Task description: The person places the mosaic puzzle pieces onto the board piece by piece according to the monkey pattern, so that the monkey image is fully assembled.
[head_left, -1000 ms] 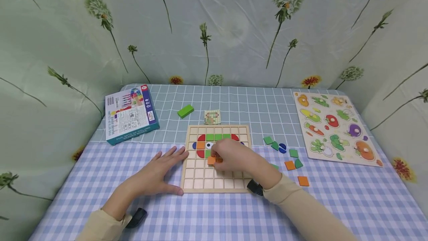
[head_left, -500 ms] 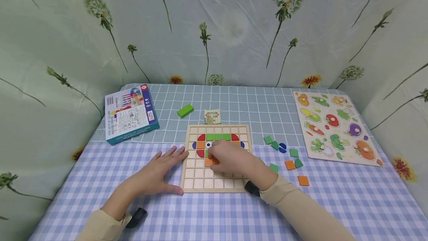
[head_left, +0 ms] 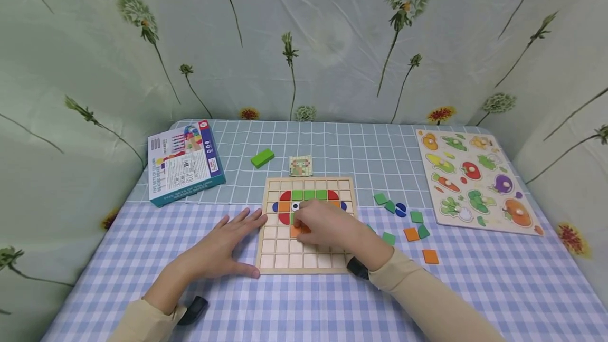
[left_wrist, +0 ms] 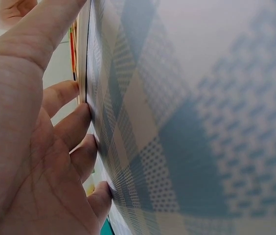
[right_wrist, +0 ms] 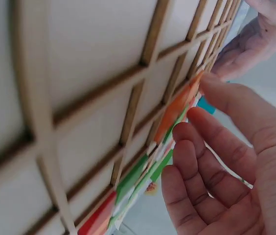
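A wooden grid board (head_left: 309, 271) lies on the checked cloth, its upper cells bearing red, green, orange and blue tiles. My right hand (head_left: 328, 228) reaches over its middle, with thumb and index finger pinching an orange square tile (right_wrist: 177, 110) at a cell below the green row. In the right wrist view the thumb tip is at that tile's edge, the other fingers loosely bent. Another orange square (head_left: 295, 231) shows beside the fingertips in the head view. Spread flat on the cloth, my left hand (head_left: 216, 247) touches the board's left edge with fingertips and thumb.
Loose green, blue and orange tiles (head_left: 429, 256) are scattered right of the board. Beyond it lie a small pattern card (head_left: 301, 165) and a green block (head_left: 263, 158). A boxed set (head_left: 185, 162) sits back left, a vegetable puzzle board (head_left: 477, 183) back right.
My right hand has shifted slightly left and down, and the orange tiles under its fingers have settled lower, into the cells. The left hand has stayed where it was.
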`<state>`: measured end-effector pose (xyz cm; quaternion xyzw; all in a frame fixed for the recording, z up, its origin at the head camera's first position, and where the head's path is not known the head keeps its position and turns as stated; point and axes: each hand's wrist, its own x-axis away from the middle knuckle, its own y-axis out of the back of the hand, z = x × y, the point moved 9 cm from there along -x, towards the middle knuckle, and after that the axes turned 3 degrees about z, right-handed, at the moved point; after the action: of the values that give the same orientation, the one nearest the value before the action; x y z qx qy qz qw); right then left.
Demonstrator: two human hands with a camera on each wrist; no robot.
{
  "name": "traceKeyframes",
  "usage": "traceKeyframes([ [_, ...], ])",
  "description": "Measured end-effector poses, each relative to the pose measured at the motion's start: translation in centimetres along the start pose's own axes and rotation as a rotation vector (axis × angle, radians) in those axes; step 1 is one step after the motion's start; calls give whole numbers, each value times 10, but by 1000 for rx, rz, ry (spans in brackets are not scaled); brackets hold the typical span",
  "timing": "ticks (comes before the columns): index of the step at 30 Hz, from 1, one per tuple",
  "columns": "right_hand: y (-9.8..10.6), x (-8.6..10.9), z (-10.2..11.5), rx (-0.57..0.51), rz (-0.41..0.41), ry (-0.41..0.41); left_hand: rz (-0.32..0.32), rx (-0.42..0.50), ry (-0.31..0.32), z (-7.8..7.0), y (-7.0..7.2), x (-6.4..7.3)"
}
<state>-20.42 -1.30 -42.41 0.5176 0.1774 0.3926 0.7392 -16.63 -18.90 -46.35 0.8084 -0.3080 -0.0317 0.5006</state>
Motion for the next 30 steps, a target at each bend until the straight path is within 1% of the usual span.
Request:
traceKeyframes([
  [4, 12, 8, -9, -67, -26, -14, -2, -1, -2, 0, 0, 0],
  [8, 32, 25, -31, -98, -84, -41, -1, 4, 3, 0, 0, 0],
  [11, 43, 42, -59, -101, -114, -105, -4, 6, 2, 0, 0, 1],
  [14, 52, 59, -89, -86, -127, -181, -8, 4, -1, 0, 1, 1],
  [16, 55, 71, -108, -60, -123, -248, -10, 2, -4, -1, 1, 1],
  [19, 58, 85, -130, -40, -100, -319, -11, 4, -8, -1, 1, 1],
  [21, 58, 92, -141, -45, -86, -350, -11, 6, -8, -2, 1, 1],
  [24, 57, 100, -153, -67, -78, -365, -8, 11, -2, -2, 1, 1],
  [30, 56, 104, -159, -67, -98, -333, -2, 15, 9, -1, 0, 2],
])
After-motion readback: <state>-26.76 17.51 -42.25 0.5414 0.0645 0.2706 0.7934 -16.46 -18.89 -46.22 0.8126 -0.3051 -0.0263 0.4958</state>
